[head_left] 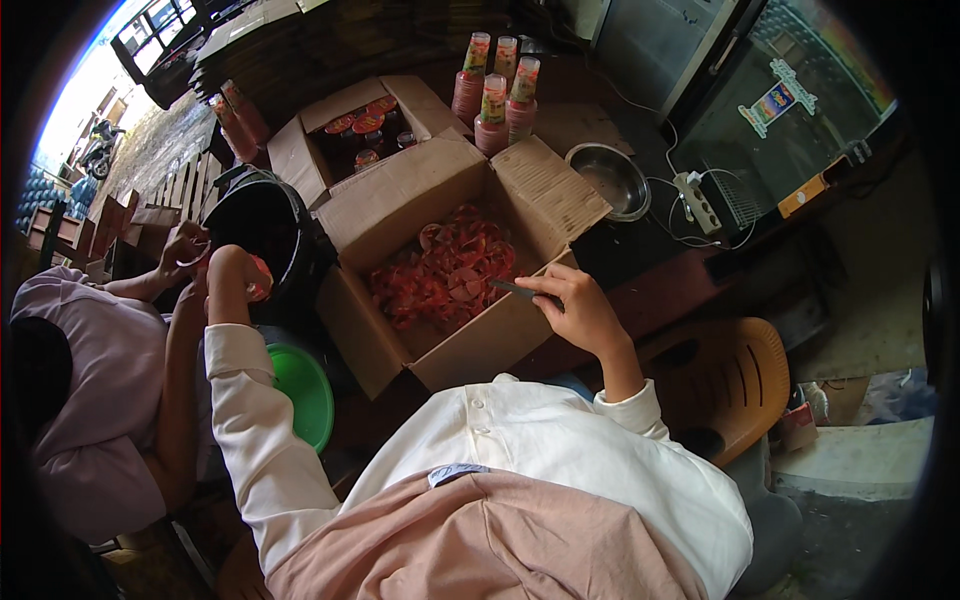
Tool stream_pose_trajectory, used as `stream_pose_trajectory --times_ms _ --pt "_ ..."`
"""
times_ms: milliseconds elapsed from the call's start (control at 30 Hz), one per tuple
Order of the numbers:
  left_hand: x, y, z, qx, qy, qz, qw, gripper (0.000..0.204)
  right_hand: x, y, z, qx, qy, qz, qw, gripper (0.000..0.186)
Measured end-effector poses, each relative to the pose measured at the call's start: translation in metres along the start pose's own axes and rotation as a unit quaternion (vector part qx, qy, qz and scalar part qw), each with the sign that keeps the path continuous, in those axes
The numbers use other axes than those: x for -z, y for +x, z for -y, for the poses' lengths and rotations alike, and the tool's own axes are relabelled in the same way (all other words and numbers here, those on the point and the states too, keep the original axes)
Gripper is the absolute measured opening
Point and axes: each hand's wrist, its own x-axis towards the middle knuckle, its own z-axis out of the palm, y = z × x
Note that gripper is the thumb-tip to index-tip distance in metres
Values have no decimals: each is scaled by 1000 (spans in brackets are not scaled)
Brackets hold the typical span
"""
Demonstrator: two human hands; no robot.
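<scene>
My right hand (585, 308) is over the near right edge of an open cardboard box (480, 345), its fingers closed on a thin dark blade-like tool (522, 291). The tool points left over a heap of crumpled red plastic scraps (450, 268) inside the box. My left hand (230, 272) reaches out to the left beside a black bucket (300, 225). It is closed round a red and clear piece, perhaps a printed plastic cup (262, 278), mostly hidden by the hand. Right beside it are a co-worker's hands (185, 250), holding something small I cannot make out.
A second open box (290, 165) with red-lidded cups stands behind. Stacked printed cups (490, 115) rise at the back, more (235, 125) at the far left. A metal bowl (610, 180) and power strip (698, 203) lie right. A green basin (300, 395) and orange chair (735, 385) are near.
</scene>
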Motion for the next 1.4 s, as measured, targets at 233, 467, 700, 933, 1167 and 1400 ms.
stream_pose_trajectory --times_ms 233,467,700,933,1167,1400 --pt "-11 18 -12 -26 112 9 993 45 -3 5 -7 26 16 11 999 30" --pt "-30 -17 -4 -60 -202 -340 917 57 3 18 -8 43 25 27 998 31" --pt "-46 -48 -12 -58 -242 -341 907 61 13 25 -18 49 52 43 997 31" --pt "-58 -25 -10 -49 -309 -332 890 65 17 22 -25 58 86 47 993 32" --pt "-59 -41 -13 -79 -353 -355 862 65 20 13 -36 39 117 35 992 36" --pt "-77 -42 -15 -24 -378 -423 823 68 18 2 -39 64 139 26 988 35"
